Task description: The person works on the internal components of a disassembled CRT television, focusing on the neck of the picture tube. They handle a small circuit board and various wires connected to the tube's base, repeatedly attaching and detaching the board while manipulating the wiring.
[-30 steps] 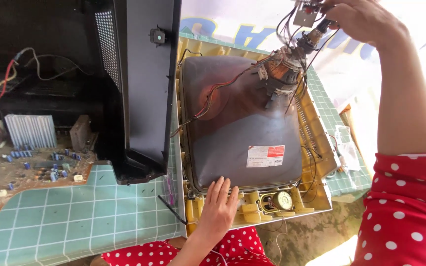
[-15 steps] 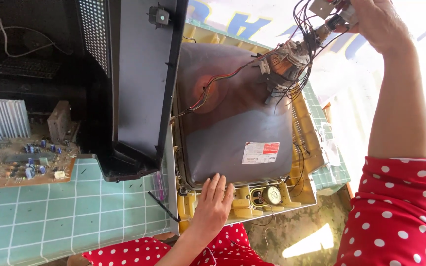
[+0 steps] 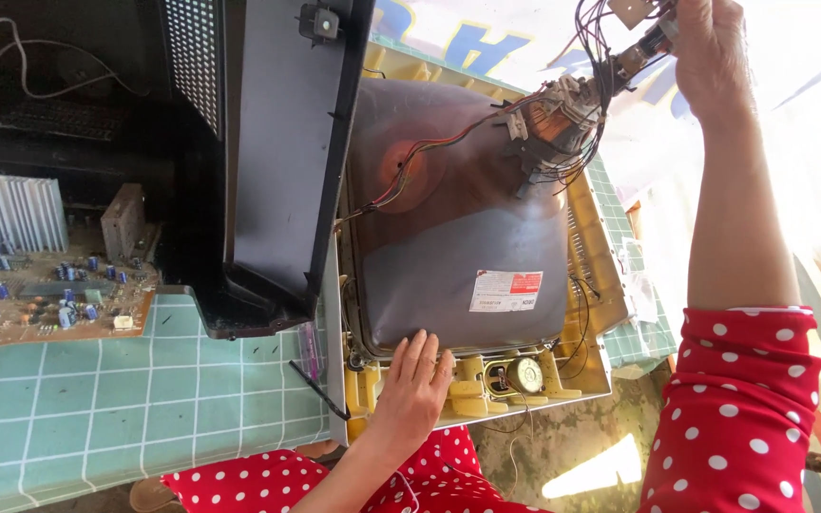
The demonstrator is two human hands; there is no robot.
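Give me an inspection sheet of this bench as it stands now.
Surface: tiled mat, teal squares.
Job's things: grey picture tube in a yellowed frame; small neck board at the tube's neck.
Clutter: black back cover, circuit board, finned heatsink.
Grippers: left hand flat on the tube's lower edge; right hand grips the neck board.
Cables: wire bundle at neck.
Surroundings: bare ground.

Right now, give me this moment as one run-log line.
left hand: flat on picture tube lower edge | right hand: raised, gripping small board at tube neck | black back cover: beside tube | circuit board: far left
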